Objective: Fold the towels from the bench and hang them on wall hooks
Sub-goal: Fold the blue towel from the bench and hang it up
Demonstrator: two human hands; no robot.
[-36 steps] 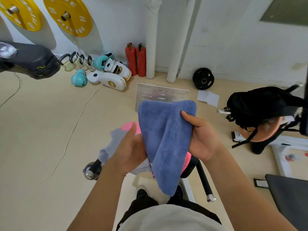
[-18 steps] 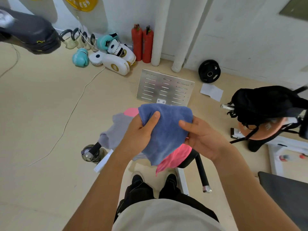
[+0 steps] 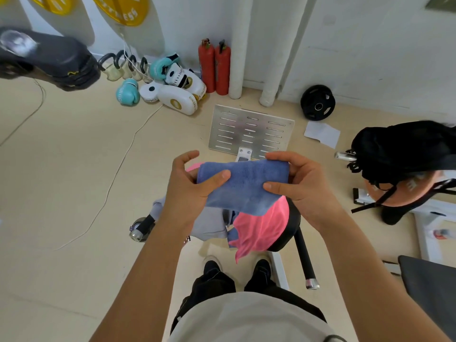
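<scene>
In the middle of the frame I held the blue towel between my two hands, above the bench. A second before, it hung long from my hands as a tall strip; now it was a short, wide band lying across, so one more fold was made. My left hand gripped its left end, with the thumb pressed on top and the other fingers curved above the edge. My right hand pinched the right end between thumb and fingers. So both hands were closed on the same cloth, a little apart from each other.

Just under it, the pink towel lay over the black bench seat and hung down toward my shoes, and the grey towel lay at its left, partly hidden by my left wrist. These two looked not folded yet.

I judged the blue one was almost ready for hanging. No hooks were visible in the frame; only the wall with the extinguishers at the top, so I would have to turn to find them.
</scene>
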